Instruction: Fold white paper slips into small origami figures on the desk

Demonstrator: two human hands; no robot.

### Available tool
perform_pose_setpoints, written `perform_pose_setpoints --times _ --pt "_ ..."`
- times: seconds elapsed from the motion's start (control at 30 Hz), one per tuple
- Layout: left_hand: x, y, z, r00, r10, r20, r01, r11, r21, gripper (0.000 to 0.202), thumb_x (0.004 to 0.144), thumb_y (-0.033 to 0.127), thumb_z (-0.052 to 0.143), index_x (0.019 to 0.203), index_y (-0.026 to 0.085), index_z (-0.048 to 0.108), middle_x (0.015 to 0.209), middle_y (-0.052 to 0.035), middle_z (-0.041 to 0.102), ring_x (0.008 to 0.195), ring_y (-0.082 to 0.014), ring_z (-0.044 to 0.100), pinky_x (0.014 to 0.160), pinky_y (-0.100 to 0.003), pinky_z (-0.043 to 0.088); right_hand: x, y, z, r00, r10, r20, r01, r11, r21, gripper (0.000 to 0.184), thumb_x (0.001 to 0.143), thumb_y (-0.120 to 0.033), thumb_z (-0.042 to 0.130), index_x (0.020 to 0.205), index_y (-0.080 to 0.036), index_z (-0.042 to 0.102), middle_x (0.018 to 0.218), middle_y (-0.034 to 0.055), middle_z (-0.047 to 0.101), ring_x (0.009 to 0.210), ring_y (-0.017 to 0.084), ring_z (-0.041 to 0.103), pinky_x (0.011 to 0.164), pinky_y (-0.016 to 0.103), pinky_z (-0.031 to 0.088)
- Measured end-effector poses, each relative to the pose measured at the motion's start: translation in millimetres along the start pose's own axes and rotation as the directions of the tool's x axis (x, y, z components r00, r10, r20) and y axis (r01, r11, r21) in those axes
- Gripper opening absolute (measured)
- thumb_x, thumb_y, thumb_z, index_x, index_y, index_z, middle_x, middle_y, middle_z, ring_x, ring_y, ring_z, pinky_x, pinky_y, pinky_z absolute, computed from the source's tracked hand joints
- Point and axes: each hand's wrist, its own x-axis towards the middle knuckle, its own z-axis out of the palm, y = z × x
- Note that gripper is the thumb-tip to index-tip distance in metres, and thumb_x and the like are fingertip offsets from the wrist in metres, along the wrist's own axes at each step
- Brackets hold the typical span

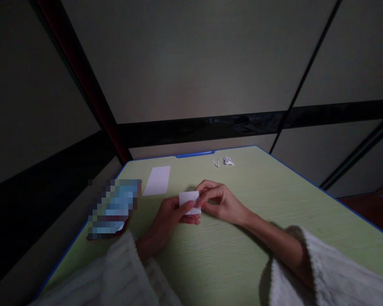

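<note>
Near the middle of the green worktop (230, 255), the left hand (167, 221) and the right hand (220, 202) both pinch a small folded white paper (189, 201), its long axis running left to right, held just above the surface. Farther toward the left edge lies a flat white sheet (157, 180), long axis pointing away. By the far edge sit two small folded paper pieces (225, 161).

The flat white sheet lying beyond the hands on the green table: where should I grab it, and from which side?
Judging by its pose, take the flat white sheet at its near short edge, coming from the left hand side. It lies flat on the table, so slide a fingertip under a corner first. The right hand and left hand both hold the folded paper.
</note>
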Motion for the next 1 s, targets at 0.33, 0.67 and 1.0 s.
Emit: perform_pose_setpoints --times 0.33,0.67,1.0 --pt "-3.5 10.4 3.1 0.978 0.108 -0.181 -0.071 0.977 0.199 0.011 0.062 0.018 0.058 0.060 0.008 0.062 0.048 -0.0006 0.063 0.043 -0.0126 0.059 0.045 -0.020 0.048 6.0 -1.2 8.7 0.957 0.257 -0.132 -0.215 0.938 0.271 0.004 0.060 -0.010 0.056 0.056 -0.012 0.055 0.080 0.0025 0.049 0.061 0.007 0.048 0.059 0.022 0.039" --pt "-3.6 9.4 4.9 0.982 0.058 -0.182 -0.014 0.973 0.232 0.012 0.063 0.019 0.058 0.070 0.010 0.062 0.057 -0.0023 0.067 0.051 -0.0137 0.062 0.049 -0.019 0.048 4.1 -0.8 11.0 0.957 0.282 -0.067 -0.259 0.936 0.238 0.011 0.061 -0.014 0.056 0.052 -0.011 0.051 0.073 0.0027 0.049 0.062 0.009 0.047 0.057 0.023 0.036" --pt "-5.3 8.2 4.4 0.987 0.066 -0.146 -0.028 0.967 0.253 0.011 0.063 0.022 0.059 0.062 0.012 0.061 0.050 0.0000 0.064 0.046 -0.0119 0.060 0.046 -0.018 0.047 3.3 1.5 6.8 0.962 0.274 0.016 -0.272 0.944 0.188 0.011 0.064 -0.014 0.052 0.055 -0.012 0.047 0.069 0.0010 0.045 0.059 0.009 0.044 0.055 0.022 0.034"
